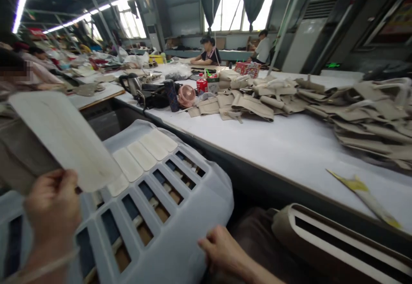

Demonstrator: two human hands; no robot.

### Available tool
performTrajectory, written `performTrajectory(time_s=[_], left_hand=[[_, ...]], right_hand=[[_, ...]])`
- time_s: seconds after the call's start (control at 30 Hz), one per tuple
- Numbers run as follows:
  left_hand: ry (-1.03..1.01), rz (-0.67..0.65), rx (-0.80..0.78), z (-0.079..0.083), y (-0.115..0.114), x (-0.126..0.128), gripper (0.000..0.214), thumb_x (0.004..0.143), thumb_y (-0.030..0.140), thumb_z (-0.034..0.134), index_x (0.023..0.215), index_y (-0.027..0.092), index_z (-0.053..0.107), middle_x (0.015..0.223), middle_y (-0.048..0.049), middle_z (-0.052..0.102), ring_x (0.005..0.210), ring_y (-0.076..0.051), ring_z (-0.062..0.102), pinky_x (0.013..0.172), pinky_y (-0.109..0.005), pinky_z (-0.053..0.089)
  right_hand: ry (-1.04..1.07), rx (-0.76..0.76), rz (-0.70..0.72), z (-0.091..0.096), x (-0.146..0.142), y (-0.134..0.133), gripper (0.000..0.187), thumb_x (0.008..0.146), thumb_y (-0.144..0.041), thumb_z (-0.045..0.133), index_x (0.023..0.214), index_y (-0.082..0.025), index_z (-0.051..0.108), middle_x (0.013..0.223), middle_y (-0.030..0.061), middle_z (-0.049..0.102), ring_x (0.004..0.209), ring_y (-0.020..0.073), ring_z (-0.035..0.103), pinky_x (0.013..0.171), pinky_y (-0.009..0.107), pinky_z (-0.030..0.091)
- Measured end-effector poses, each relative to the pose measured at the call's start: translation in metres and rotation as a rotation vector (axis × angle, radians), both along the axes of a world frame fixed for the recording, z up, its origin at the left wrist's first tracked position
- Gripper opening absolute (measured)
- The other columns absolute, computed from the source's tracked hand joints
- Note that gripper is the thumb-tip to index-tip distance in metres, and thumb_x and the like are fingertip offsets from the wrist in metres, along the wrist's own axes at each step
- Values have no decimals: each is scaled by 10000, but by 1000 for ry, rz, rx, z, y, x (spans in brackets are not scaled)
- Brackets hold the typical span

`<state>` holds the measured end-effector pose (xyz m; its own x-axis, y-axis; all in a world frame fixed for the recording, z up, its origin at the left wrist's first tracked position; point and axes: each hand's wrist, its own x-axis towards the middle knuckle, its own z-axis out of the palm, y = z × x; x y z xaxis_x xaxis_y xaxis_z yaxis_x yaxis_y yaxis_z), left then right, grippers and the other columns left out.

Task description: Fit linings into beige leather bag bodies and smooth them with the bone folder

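Note:
My left hand (53,202) pinches the lower edge of a flat off-white panel (64,138) with rounded corners, raised and tilted at the left. Below it is a pale bluish plastic basket (193,215) with long slots, its contents partly visible through them. Several white rounded strips (141,155) lie side by side on its far part, one partly behind the panel. At the basket's near right edge, my right hand (222,245) is closed with curled fingers. Whether it grips the edge or anything else is hidden.
A long white table (277,146) runs along the right, bearing piled beige pieces (373,116), a yellowed pointed tool (363,194), a pink fan (186,95) and a red can (201,85). A brown, white-edged piece (337,245) stands at lower right. People sit farther back and left.

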<state>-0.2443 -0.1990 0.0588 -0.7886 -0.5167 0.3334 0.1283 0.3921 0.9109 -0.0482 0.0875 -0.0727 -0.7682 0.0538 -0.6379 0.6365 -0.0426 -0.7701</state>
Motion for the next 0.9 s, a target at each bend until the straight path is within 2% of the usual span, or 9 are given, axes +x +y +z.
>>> performTrajectory(time_s=[0.07, 0.17, 0.27, 0.33, 0.43, 0.53, 0.63, 0.73, 0.9], left_hand=[[46, -95, -190, -7, 65, 45, 259, 822, 502, 617, 981, 297, 602, 800, 17, 603, 698, -220, 579, 704, -400, 519], [216, -410, -397, -25, 169, 115, 111, 868, 342, 592, 914, 242, 600, 740, 15, 615, 636, -179, 589, 593, -298, 486], [512, -962, -340, -30, 257, 175, 157, 911, 127, 500, 1001, 239, 563, 913, -14, 652, 847, -159, 647, 749, -250, 526], [493, -1261, -265, -22, 297, 201, 209, 926, 120, 502, 1091, 241, 546, 1014, -41, 652, 961, -168, 640, 824, -254, 531], [458, -1581, -226, -4, 329, 217, 398, 874, 357, 674, 1228, 242, 532, 1077, -60, 637, 926, -177, 635, 789, -251, 552], [587, -1351, -156, 12, 342, 212, 562, 780, 413, 769, 1268, 257, 537, 1098, -49, 593, 771, -138, 586, 717, -257, 543], [556, -1131, -187, 22, 358, 200, 750, 752, 316, 801, 1399, 296, 423, 1385, -91, 460, 1002, -213, 580, 871, -368, 528], [370, -1364, -299, 23, 381, 196, 763, 775, 284, 764, 1435, 309, 381, 1417, -75, 481, 1181, -256, 543, 983, -413, 487], [179, -1600, -316, 0, 408, 202, 426, 838, 86, 625, 1191, 319, 584, 1128, 30, 650, 1044, -150, 608, 916, -278, 488]], right_hand=[[356, 128, -95, 49, 6, 22, 263, 810, -377, 702, 986, -182, 712, 961, 85, 725, 879, 245, 687, 834, 366, 541], [802, 220, -278, 118, 19, 54, 792, 788, -426, 747, 1464, -279, 362, 1458, 86, 472, 1303, 270, 480, 1091, 438, 399], [924, 404, -505, 158, 43, 93, 880, 742, -395, 793, 1473, -282, 317, 1414, 86, 496, 1263, 271, 494, 1072, 441, 419], [876, 549, -628, 167, 67, 127, 796, 752, -373, 774, 1434, -258, 379, 1302, 95, 565, 1146, 266, 558, 970, 426, 489], [821, 717, -668, 169, 115, 185, 746, 753, -376, 767, 1407, -256, 431, 1249, 93, 584, 1085, 259, 575, 897, 411, 517], [811, 915, -619, 170, 167, 237, 772, 744, -369, 784, 1422, -292, 421, 1330, 82, 545, 1166, 266, 540, 968, 430, 480], [754, 1122, -520, 167, 207, 266, 792, 753, -356, 779, 1444, -302, 394, 1395, 80, 510, 1243, 280, 498, 1041, 455, 430], [722, 1252, -429, 156, 226, 276, 794, 769, -362, 770, 1453, -279, 376, 1413, 93, 498, 1255, 282, 498, 1069, 447, 419], [757, 1340, -359, 131, 232, 284, 785, 794, -322, 749, 1461, -252, 342, 1390, 100, 504, 1284, 269, 483, 1087, 414, 426]])
